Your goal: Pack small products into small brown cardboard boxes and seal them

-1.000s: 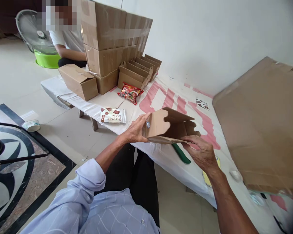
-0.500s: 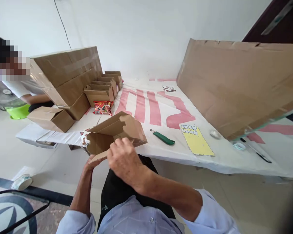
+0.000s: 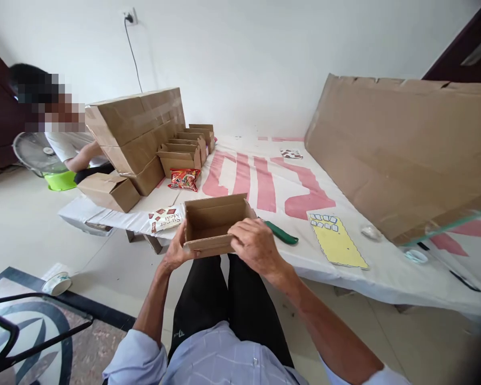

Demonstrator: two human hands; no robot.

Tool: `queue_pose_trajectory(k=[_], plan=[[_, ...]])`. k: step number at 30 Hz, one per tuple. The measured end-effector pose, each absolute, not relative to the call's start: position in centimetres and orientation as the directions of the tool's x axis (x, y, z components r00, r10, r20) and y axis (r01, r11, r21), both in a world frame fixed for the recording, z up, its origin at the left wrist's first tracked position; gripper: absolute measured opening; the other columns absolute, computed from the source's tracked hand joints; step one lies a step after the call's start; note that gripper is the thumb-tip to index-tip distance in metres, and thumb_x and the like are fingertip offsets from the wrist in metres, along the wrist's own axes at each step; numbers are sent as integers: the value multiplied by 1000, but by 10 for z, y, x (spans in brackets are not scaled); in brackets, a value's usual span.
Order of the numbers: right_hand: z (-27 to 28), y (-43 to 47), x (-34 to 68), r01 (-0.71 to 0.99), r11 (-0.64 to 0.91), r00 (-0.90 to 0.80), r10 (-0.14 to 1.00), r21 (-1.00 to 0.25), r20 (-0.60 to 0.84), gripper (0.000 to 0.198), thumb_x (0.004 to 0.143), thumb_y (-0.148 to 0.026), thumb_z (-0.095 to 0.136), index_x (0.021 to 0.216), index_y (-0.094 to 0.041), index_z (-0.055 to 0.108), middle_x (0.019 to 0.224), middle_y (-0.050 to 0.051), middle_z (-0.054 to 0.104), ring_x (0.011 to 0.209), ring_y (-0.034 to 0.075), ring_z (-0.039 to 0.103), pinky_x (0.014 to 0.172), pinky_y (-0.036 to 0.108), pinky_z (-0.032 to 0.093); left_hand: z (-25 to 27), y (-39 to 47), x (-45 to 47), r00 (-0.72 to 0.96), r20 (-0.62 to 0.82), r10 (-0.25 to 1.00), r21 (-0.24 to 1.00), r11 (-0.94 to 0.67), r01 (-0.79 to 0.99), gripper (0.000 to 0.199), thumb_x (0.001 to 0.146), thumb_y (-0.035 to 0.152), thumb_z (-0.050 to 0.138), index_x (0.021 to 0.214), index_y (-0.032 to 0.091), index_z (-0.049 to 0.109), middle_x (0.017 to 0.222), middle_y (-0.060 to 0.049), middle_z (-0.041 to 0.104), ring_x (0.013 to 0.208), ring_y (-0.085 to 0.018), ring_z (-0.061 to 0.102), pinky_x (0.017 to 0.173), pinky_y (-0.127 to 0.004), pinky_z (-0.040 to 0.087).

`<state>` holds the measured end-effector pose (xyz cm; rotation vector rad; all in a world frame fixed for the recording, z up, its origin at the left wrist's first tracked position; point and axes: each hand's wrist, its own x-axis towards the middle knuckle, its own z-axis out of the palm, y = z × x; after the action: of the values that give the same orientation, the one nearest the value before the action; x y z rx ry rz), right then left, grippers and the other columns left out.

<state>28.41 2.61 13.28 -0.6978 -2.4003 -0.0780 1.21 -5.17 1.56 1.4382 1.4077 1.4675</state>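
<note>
At the table's near edge, a small open-topped cardboard box [image 3: 218, 246] is between my two hands. My left hand [image 3: 177, 250] grips its near left corner, thumb on the side wall and fingers underneath. My right hand [image 3: 256, 243] is closed on the near right edge, its curled fingers at the rim. A white printed card [image 3: 164, 219] with brown shapes lies left of the box. Just right of my right hand lies a green-handled utility knife [image 3: 282, 233], its blade end hidden.
Several open boxes [image 3: 180, 159] stand in a row beside stacked taped cartons [image 3: 132, 133]. A red noodle packet [image 3: 184, 179] lies before them. At right are a yellow card [image 3: 336, 240] and a large cardboard sheet [image 3: 404, 155]. Another person [image 3: 74, 147] sits behind the cartons.
The box has turned from slanted to nearly square to me, and its side flap no longer sticks out. My left hand has come up to its corner. The view has shifted left.
</note>
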Motion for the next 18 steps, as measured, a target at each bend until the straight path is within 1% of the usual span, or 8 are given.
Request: queue_pose_trajectory(k=[2, 4, 7, 9, 11, 14, 18], plan=[[125, 37, 300, 463, 867, -616, 466, -187, 635, 26, 84, 0, 64, 88, -23, 74, 90, 1, 82, 87, 21, 71, 83, 38, 45, 14, -50, 17, -195, 268, 943, 947, -222, 231, 126, 67, 54, 100, 171, 24, 36, 170, -20, 49, 158, -44, 47, 121, -54, 52], [121, 43, 315, 420, 877, -589, 460, -234, 664, 26, 84, -1, 63, 91, -23, 74, 92, 1, 83, 89, 22, 74, 85, 38, 47, 16, -49, 24, -206, 291, 934, 933, -229, 277, 124, 67, 53, 100, 171, 27, 36, 175, -20, 41, 162, -45, 41, 123, -58, 49], [117, 52, 335, 398, 868, -550, 485, -297, 680, 22, 86, -7, 65, 95, -24, 75, 94, 2, 84, 90, 24, 77, 87, 40, 52, 22, -51, 39, -237, 385, 892, 879, -276, 388, 118, 67, 52, 101, 167, 26, 44, 172, -20, 44, 161, -44, 41, 127, -62, 43], [115, 59, 344, 404, 849, -519, 519, -340, 679, 20, 86, -11, 65, 97, -25, 75, 96, 3, 84, 90, 26, 78, 87, 43, 55, 26, -52, 49, -251, 480, 841, 828, -339, 446, 111, 70, 51, 100, 165, 25, 48, 169, -20, 48, 161, -43, 42, 130, -62, 39], [112, 65, 351, 403, 832, -499, 548, -381, 671, 19, 86, -14, 65, 97, -26, 75, 97, 4, 84, 90, 27, 79, 87, 44, 57, 29, -52, 59, -261, 558, 788, 781, -393, 485, 103, 74, 49, 99, 163, 26, 52, 169, -20, 49, 162, -42, 43, 131, -62, 38], [110, 68, 356, 391, 811, -482, 583, -435, 654, 17, 87, -18, 66, 96, -27, 76, 99, 4, 84, 92, 28, 79, 88, 45, 60, 31, -52, 70, -283, 608, 742, 750, -420, 511, 95, 77, 45, 98, 160, 27, 55, 170, -20, 49, 161, -42, 45, 130, -62, 40], [109, 68, 359, 383, 790, -467, 613, -479, 637, 16, 87, -19, 66, 96, -28, 76, 100, 4, 84, 94, 28, 79, 90, 47, 61, 30, -55, 78, -306, 639, 706, 727, -423, 541, 91, 76, 43, 99, 157, 29, 59, 170, -19, 51, 159, -42, 48, 129, -64, 41]])
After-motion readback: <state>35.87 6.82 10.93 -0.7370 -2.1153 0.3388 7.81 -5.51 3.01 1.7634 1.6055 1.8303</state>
